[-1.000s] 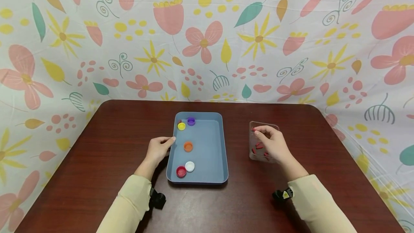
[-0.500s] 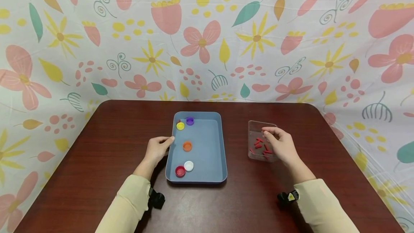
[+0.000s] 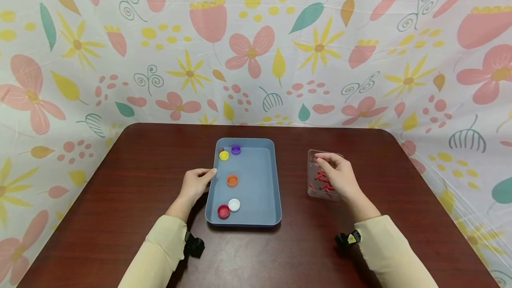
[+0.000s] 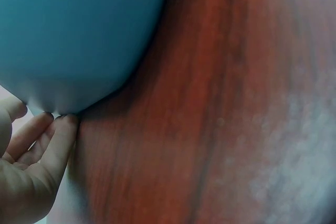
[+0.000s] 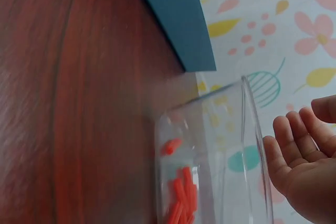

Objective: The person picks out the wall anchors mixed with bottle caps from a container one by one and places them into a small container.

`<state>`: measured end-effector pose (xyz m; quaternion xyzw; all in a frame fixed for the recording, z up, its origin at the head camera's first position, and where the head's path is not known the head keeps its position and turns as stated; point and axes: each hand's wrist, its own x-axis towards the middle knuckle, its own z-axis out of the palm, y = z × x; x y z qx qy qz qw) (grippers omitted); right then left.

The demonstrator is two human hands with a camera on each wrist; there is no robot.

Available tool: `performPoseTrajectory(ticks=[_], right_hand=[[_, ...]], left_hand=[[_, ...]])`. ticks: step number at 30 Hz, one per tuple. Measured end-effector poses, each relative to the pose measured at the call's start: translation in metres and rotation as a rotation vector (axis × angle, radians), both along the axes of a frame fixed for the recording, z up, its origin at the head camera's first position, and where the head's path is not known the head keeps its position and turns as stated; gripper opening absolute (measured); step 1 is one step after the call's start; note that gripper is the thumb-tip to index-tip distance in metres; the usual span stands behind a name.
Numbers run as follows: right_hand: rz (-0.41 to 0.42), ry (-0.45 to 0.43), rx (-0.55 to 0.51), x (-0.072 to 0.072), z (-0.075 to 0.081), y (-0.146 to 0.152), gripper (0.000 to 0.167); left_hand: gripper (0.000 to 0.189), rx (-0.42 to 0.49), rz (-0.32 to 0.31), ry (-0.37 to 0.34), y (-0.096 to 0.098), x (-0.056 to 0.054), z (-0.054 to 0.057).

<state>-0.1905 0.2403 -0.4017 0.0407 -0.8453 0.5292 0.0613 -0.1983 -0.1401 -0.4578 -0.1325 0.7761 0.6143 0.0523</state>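
Observation:
My left hand point(image 3: 195, 185) grips the left rim of a blue-grey tray point(image 3: 258, 181), thumb at the rim and fingers against the outer wall. In the left wrist view its fingertips point(image 4: 67, 120) meet the tray's side. Small round caps lie in the tray: yellow point(image 3: 224, 155), purple point(image 3: 236, 149), orange point(image 3: 232, 181), white point(image 3: 234, 205) and red point(image 3: 223, 211). My right hand point(image 3: 338, 176) hovers over a clear plastic box point(image 3: 314, 194) with several short red sticks point(image 3: 325, 186) in it. In the right wrist view its fingers are loosely bent, with nothing visible between them and the thumb.
A brown wooden table point(image 3: 160, 146) carries the tray and, to its right, the box. A flower-patterned cloth point(image 3: 256, 92) hangs behind the table and along its sides. A small reddish piece point(image 3: 222, 150) lies behind the yellow cap.
A second ago my right fingertips held a red piece over the box; now none shows there. The hand shifted right, then back left. My left hand stays on the tray.

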Motion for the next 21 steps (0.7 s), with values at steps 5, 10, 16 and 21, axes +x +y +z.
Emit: performPoseTrajectory(ticks=[5, 10, 16, 21], right_hand=[[0.048, -0.004, 0.007, -0.005, 0.007, -0.011, 0.034], [0.093, -0.01, 0.004, -0.011, 0.013, -0.024, 0.035], [0.135, -0.036, -0.018, -0.019, 0.018, -0.04, 0.036], [0.151, -0.066, -0.03, -0.028, 0.02, -0.057, 0.035]], left_hand=[[0.04, 0.004, -0.001, -0.002, 0.0, 0.0, -0.001], [0.04, 0.011, 0.004, -0.002, -0.001, 0.0, -0.002], [0.04, 0.013, 0.006, -0.009, -0.001, -0.001, -0.002], [0.04, 0.019, 0.006, -0.012, -0.001, -0.001, -0.002]])
